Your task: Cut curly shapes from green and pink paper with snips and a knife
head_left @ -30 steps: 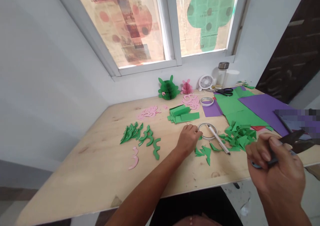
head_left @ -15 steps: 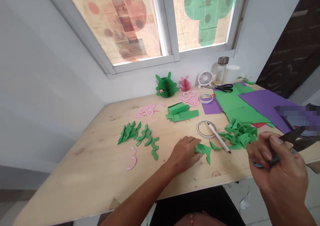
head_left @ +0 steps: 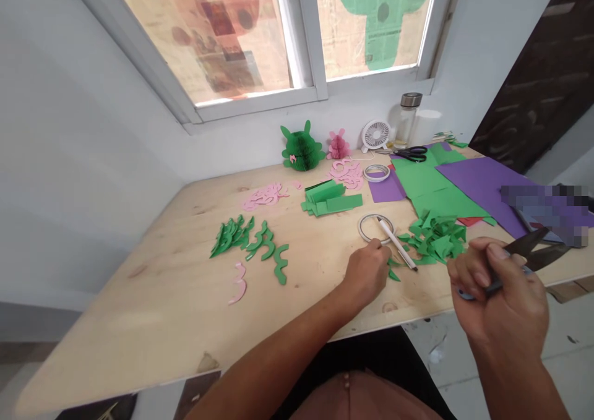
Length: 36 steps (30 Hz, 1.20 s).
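Note:
My left hand rests knuckles-up on the wooden table, its fingers curled over small green paper scraps near the front edge. What the fingers grip is hidden. My right hand hovers off the table's front right and is closed round the handles of dark scissors, blades pointing right. A white pen lies across a tape ring just beyond my left hand. A heap of green offcuts sits between the two hands.
Curved green cut shapes and a pink one lie at left. Folded green strips, pink cutouts, green and purple sheets, a second pair of scissors, a small fan, a bottle and paper honeycomb figures stand further back.
My left hand slid from the tape ring back toward me onto the green scraps and closed over them. The right hand kept hold of the scissors. The view tilted slightly downward.

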Each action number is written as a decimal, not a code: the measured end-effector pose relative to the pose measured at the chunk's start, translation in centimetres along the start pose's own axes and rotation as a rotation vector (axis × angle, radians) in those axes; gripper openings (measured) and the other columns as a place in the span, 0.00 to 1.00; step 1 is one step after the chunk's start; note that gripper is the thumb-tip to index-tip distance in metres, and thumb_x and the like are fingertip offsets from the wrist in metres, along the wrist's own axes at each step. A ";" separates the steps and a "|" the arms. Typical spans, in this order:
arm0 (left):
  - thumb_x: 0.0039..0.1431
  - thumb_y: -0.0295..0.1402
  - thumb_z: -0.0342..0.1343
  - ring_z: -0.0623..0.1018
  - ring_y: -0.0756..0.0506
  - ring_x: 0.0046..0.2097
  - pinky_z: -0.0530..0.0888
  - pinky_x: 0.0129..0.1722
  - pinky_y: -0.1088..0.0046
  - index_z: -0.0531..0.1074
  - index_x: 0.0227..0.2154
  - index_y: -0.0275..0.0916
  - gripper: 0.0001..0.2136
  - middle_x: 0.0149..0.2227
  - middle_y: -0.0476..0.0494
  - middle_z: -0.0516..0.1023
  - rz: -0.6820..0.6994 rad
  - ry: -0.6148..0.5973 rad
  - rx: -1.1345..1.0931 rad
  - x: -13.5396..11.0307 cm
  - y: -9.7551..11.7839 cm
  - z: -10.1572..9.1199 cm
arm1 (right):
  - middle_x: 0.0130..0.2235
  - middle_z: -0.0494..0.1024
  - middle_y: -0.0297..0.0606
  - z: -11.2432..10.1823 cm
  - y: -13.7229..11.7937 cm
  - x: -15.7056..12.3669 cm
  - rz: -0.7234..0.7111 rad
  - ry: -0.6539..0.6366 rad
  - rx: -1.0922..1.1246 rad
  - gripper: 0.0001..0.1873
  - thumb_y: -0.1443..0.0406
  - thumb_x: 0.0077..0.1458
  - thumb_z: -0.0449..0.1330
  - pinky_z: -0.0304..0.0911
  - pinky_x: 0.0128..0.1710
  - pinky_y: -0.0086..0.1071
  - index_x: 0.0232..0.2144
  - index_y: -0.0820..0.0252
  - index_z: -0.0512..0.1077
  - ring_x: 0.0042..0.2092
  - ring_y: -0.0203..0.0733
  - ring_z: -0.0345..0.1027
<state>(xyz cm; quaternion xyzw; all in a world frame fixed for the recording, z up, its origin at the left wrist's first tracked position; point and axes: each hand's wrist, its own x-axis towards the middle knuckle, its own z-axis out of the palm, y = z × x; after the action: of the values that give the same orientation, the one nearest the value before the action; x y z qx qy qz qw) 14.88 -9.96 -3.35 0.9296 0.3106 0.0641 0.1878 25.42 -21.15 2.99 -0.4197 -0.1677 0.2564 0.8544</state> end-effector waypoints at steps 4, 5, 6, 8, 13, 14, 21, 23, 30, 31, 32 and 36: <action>0.58 0.24 0.47 0.76 0.44 0.39 0.73 0.38 0.69 0.72 0.39 0.38 0.11 0.39 0.43 0.74 -0.015 0.054 -0.038 0.9 1.0 0.5 | 0.15 0.58 0.25 0.0 0.1 0.0 -0.003 -0.022 0.002 0.04 0.67 0.50 0.62 0.42 0.18 0.26 0.26 0.64 0.74 0.16 0.26 0.48; 0.58 0.24 0.47 0.76 0.44 0.39 0.73 0.38 0.69 0.73 0.39 0.38 0.11 0.39 0.43 0.74 -0.017 0.063 -0.050 1.2 1.2 0.7 | 0.15 0.58 0.25 -0.1 0.2 0.0 -0.005 -0.025 0.001 0.04 0.67 0.50 0.63 0.42 0.18 0.26 0.26 0.64 0.74 0.16 0.26 0.48; 0.58 0.24 0.47 0.76 0.44 0.40 0.73 0.39 0.69 0.73 0.38 0.38 0.11 0.39 0.42 0.75 -0.018 0.070 -0.061 1.5 1.4 0.8 | 0.15 0.59 0.25 0.0 0.2 0.1 -0.007 -0.029 0.000 0.04 0.67 0.50 0.63 0.42 0.18 0.26 0.26 0.64 0.74 0.16 0.26 0.48; 0.59 0.26 0.47 0.76 0.43 0.41 0.73 0.40 0.69 0.74 0.37 0.37 0.10 0.40 0.42 0.75 -0.017 0.080 -0.081 2.0 1.7 0.9 | 0.15 0.59 0.25 0.0 0.2 0.1 -0.010 -0.032 -0.003 0.05 0.66 0.49 0.63 0.42 0.18 0.27 0.26 0.63 0.73 0.16 0.26 0.47; 0.57 0.26 0.50 0.76 0.42 0.43 0.73 0.42 0.68 0.74 0.41 0.39 0.12 0.41 0.43 0.77 -0.003 0.074 -0.123 2.1 1.7 0.6 | 0.15 0.58 0.25 0.1 0.2 0.1 -0.018 -0.036 -0.009 0.05 0.66 0.49 0.63 0.42 0.18 0.27 0.26 0.63 0.73 0.15 0.26 0.47; 0.56 0.25 0.50 0.76 0.43 0.43 0.73 0.42 0.69 0.73 0.44 0.40 0.14 0.43 0.44 0.77 0.007 0.073 -0.133 1.8 1.5 0.5 | 0.15 0.58 0.25 0.0 0.2 0.2 -0.016 -0.033 -0.012 0.05 0.66 0.49 0.63 0.42 0.18 0.27 0.25 0.63 0.73 0.15 0.26 0.47; 0.54 0.22 0.49 0.72 0.43 0.52 0.73 0.44 0.70 0.62 0.56 0.44 0.26 0.53 0.44 0.69 0.153 0.081 -0.042 -1.1 -0.1 -0.8 | 0.15 0.59 0.25 -0.6 0.5 0.3 0.023 -0.015 -0.009 0.04 0.66 0.49 0.63 0.41 0.18 0.26 0.25 0.63 0.74 0.15 0.25 0.47; 0.56 0.22 0.47 0.73 0.42 0.49 0.73 0.40 0.68 0.57 0.59 0.46 0.28 0.51 0.43 0.70 0.216 0.049 0.088 -1.3 -0.2 -1.0 | 0.15 0.59 0.25 -0.8 0.6 0.3 0.030 -0.017 -0.008 0.05 0.66 0.49 0.63 0.42 0.18 0.26 0.25 0.63 0.74 0.16 0.25 0.47; 0.62 0.26 0.47 0.75 0.44 0.38 0.71 0.32 0.72 0.70 0.42 0.40 0.10 0.37 0.44 0.74 0.226 0.050 0.221 0.4 0.0 0.4 | 0.15 0.59 0.25 -1.2 0.9 0.3 0.038 -0.030 -0.001 0.05 0.66 0.49 0.64 0.43 0.18 0.26 0.26 0.64 0.75 0.15 0.25 0.48; 0.63 0.27 0.47 0.75 0.44 0.37 0.71 0.32 0.72 0.71 0.39 0.40 0.08 0.37 0.44 0.74 0.222 0.073 0.208 0.7 0.3 0.8 | 0.15 0.59 0.25 -1.2 0.9 0.3 0.038 -0.032 -0.001 0.05 0.66 0.50 0.63 0.43 0.18 0.26 0.26 0.64 0.75 0.15 0.25 0.48; 0.64 0.28 0.47 0.75 0.45 0.37 0.71 0.32 0.72 0.71 0.37 0.39 0.08 0.36 0.44 0.75 0.217 0.088 0.199 1.1 0.6 1.1 | 0.15 0.59 0.25 -1.2 1.0 0.3 0.036 -0.034 -0.001 0.05 0.66 0.50 0.63 0.43 0.18 0.26 0.26 0.64 0.75 0.15 0.25 0.48; 0.64 0.28 0.47 0.76 0.44 0.39 0.72 0.33 0.72 0.71 0.38 0.39 0.08 0.36 0.42 0.76 0.200 0.129 0.170 1.9 1.5 1.8 | 0.15 0.59 0.25 -1.0 1.0 0.2 0.024 -0.041 -0.003 0.05 0.67 0.51 0.62 0.43 0.18 0.26 0.26 0.64 0.75 0.16 0.25 0.48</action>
<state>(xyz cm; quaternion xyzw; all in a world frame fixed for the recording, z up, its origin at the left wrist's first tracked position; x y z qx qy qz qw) 17.67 -10.46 -4.41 0.9624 0.2322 0.1155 0.0808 25.78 -21.13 1.62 -0.4179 -0.1803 0.2750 0.8469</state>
